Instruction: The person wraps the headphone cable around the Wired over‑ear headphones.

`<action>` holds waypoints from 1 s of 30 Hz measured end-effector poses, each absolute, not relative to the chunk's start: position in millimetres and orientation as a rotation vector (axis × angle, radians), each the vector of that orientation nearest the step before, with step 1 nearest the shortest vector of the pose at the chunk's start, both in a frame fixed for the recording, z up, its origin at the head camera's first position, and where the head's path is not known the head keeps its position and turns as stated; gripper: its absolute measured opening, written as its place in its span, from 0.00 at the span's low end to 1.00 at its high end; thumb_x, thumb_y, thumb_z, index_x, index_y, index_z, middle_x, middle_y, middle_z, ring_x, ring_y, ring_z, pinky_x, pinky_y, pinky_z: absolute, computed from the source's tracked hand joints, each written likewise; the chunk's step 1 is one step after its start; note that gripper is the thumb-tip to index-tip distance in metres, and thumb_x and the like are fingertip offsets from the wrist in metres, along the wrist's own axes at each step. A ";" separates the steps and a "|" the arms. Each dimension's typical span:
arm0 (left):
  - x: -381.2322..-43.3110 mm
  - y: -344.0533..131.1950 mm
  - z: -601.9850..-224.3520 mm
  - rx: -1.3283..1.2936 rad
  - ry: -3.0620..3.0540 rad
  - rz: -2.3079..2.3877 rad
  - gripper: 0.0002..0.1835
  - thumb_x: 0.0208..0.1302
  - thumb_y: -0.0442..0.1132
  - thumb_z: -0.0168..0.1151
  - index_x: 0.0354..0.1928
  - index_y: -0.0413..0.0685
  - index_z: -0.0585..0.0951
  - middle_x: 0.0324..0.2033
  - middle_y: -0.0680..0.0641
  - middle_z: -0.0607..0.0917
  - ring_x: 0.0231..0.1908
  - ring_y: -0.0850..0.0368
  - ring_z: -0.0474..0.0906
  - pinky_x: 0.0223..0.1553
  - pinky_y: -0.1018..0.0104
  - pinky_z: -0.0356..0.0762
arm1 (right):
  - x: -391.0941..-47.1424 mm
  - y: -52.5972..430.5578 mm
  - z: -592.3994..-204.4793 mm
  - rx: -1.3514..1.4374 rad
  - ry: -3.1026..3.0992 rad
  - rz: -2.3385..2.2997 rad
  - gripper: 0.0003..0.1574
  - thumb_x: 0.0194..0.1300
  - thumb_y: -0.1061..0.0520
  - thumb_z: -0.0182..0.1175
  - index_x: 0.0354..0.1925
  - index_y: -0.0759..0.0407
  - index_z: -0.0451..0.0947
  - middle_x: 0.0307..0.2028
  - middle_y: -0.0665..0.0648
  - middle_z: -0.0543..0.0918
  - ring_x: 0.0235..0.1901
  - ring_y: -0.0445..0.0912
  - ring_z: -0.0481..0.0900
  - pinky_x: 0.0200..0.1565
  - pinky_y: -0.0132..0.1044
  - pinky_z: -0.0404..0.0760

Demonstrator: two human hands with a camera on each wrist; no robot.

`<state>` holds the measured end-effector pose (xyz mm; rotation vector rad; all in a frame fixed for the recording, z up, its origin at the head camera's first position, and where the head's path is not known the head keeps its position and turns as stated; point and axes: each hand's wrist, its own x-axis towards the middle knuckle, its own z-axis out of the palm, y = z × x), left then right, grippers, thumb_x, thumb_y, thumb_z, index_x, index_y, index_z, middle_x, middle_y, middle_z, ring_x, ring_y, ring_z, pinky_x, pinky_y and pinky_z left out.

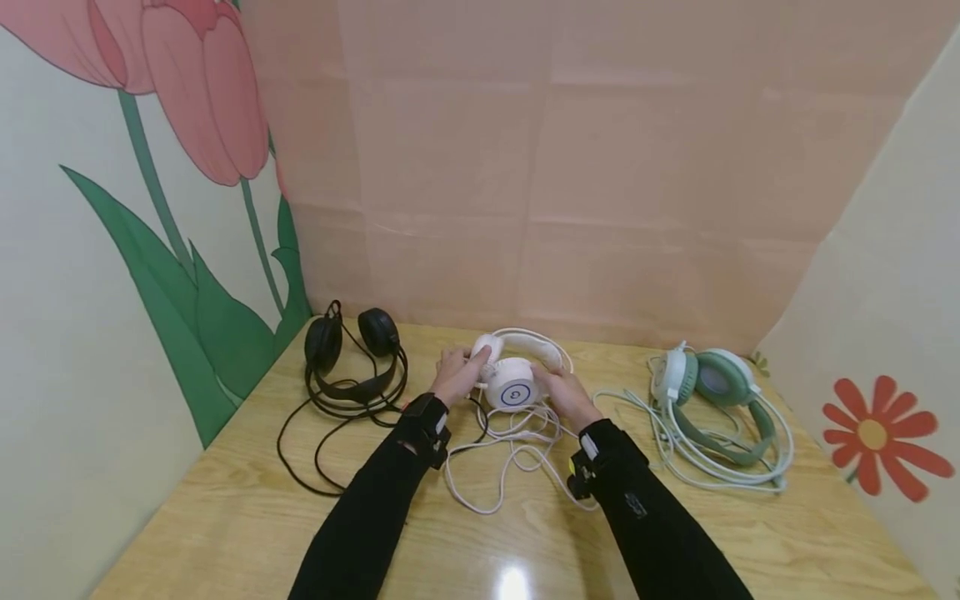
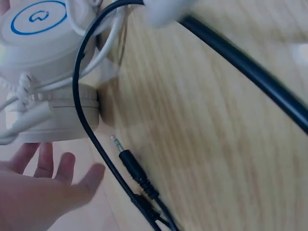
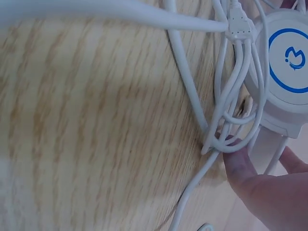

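White headphones [image 1: 516, 385] with a blue ring logo on the ear cup lie in the middle of the table, headband toward the back. My left hand [image 1: 456, 377] is at their left ear cup; in the left wrist view its fingers [image 2: 45, 161] reach up to the cup's side, thumb apart from it. My right hand [image 1: 566, 396] grips the right side, thumb [image 3: 238, 161] beside the ear cup and fingers round the headband's end, partly hidden. The white cable [image 1: 501, 492] lies loosely looped in front, bundled near my right thumb.
Black headphones [image 1: 324, 343] with a coiled cable lie at left; a black plug [image 2: 132, 166] shows near my left hand. Green and white headphones [image 1: 723, 379] with a coiled cable lie at right. A pink-covered wall [image 1: 525, 208] stands behind the table.
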<state>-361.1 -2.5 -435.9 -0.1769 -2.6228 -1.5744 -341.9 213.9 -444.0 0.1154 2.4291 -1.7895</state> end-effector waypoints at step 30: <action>-363.7 5.7 -441.8 0.040 -2.455 -2.404 0.28 0.66 0.53 0.58 0.57 0.38 0.72 0.37 0.42 0.79 0.30 0.52 0.79 0.30 0.57 0.81 | -338.5 210.2 -441.9 0.012 2.353 -1.930 0.41 0.73 0.42 0.57 0.74 0.63 0.62 0.59 0.67 0.76 0.57 0.53 0.76 0.60 0.47 0.72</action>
